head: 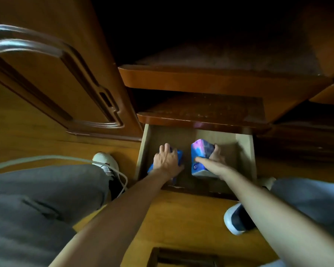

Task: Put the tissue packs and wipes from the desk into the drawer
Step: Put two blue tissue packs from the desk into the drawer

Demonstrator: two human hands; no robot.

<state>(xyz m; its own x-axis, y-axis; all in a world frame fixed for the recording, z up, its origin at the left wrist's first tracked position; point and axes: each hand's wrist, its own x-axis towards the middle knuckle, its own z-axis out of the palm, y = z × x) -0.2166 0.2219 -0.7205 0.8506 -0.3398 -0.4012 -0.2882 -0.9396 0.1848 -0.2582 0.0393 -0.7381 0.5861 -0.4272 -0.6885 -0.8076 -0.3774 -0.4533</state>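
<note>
1. Left hand (167, 158) is lying palm-down over a blue plastic-wrapped tissue pack (179, 157), fingers (167, 148) curling over its far end and holding it; most of the pack is hidden under the hand.
2. Right hand (213, 160) is holding a second soft pack, blue, pink and white (200, 157), thumb stretching along the near-left face, other fingers (217, 149) wrapping the right side. Tissues or wipes: cannot tell, print too blurred.
3. Both packs are sitting inside the open pale wooden drawer (247, 151), left pack in the left half, right pack around the middle, a narrow gap between them, not touching.
4. Key relation: each pack's long axis is running front to back, in line with the forearm reaching it, so each hand is gripping from the near end and top.
5. Left pack looks low, near the drawer floor; right pack is tilting up at its far end and looks higher, contact with the floor unclear.
6. Judgement: placing step is nearly done; the next move probably calls for lowering the right pack flat, then letting go of both.
7. Free drawer floor is showing right of the right hand.
8. Tabletop is not in view, so remaining packs cannot be counted.
</note>
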